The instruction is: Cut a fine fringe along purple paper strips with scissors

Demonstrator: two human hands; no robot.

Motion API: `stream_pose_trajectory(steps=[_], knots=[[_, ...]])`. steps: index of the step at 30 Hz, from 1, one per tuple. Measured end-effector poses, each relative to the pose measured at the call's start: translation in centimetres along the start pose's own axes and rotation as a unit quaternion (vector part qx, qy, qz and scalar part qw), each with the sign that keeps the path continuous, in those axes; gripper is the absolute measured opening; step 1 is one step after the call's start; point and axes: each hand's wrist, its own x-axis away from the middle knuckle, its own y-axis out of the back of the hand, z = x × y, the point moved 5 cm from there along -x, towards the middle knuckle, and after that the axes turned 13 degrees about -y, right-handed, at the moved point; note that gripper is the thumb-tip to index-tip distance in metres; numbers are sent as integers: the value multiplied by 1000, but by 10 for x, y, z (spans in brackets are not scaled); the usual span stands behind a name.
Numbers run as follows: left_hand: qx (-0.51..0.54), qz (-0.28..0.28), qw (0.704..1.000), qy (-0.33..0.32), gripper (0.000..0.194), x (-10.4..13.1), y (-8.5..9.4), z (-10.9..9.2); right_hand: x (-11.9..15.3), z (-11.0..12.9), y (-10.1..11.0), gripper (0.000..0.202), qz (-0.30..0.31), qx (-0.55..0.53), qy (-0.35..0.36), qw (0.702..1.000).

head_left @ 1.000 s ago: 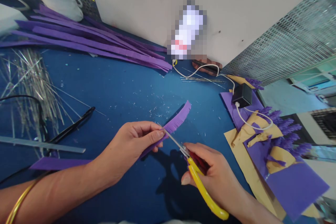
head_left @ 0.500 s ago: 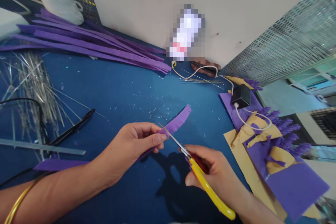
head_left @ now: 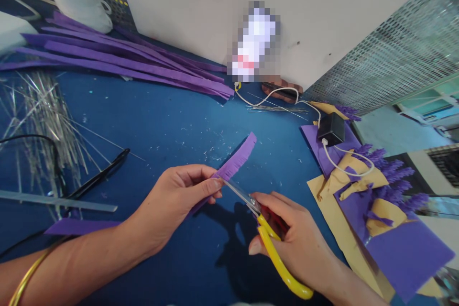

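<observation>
Between the thumb and fingers of my left hand (head_left: 190,191) is pinched a purple paper strip (head_left: 237,157). Its free end sticks out up and to the right, with a fringe of fine cuts along the lower right edge. My right hand (head_left: 287,234) grips yellow-handled scissors (head_left: 283,263). The blade tips reach the fringed edge, close to my left thumb; whether paper lies between the blades I cannot make out. The rest of the strip passes behind my left hand, and a purple piece (head_left: 82,227) shows beside my left forearm.
Long purple strips (head_left: 143,64) lie at the back left, near a white pitcher-like container (head_left: 77,2). Thin wires (head_left: 53,124) and a glue stick (head_left: 57,201) are at left. Right are a black adapter (head_left: 331,129), wrapped purple flowers (head_left: 387,172) and purple sheets (head_left: 409,258). A blurred phone (head_left: 255,40) leans behind.
The scissor handles have swung a little left and the blades look closer together. The strip's free end has moved slightly up and left.
</observation>
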Motion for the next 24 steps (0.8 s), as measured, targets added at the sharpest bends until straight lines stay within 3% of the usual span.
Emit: stream_pose_trajectory(steps=[11, 24], knots=[[10, 11, 1000, -12, 10, 1, -1, -1, 0, 0, -1, 47, 12, -12, -6, 1000], [-10, -5, 1000, 1, 13, 1, 2, 0, 2, 6, 2, 40, -10, -3, 34, 999]])
